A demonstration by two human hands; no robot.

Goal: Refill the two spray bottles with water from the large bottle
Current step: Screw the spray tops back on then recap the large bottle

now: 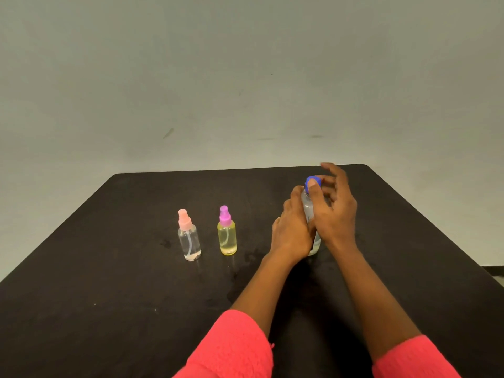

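The large clear bottle [307, 205] with a blue cap [311, 182] stands upright on the right side of the dark table [109, 255]. My left hand [293, 227] is wrapped around its body. My right hand [334, 208] is at the top, thumb and fingers on the blue cap, other fingers spread. Left of them stand two small spray bottles, both upright with their tops on: a clear one with a pink spray head [189, 237] and a yellow one with a purple spray head [227, 233]. Most of the large bottle is hidden behind my hands.
The table's far edge [245, 170] runs just behind the bottles, with a plain grey wall [245, 77] beyond. The right edge slopes down toward the front. Pink sleeves [231, 347] cover my forearms near the bottom.
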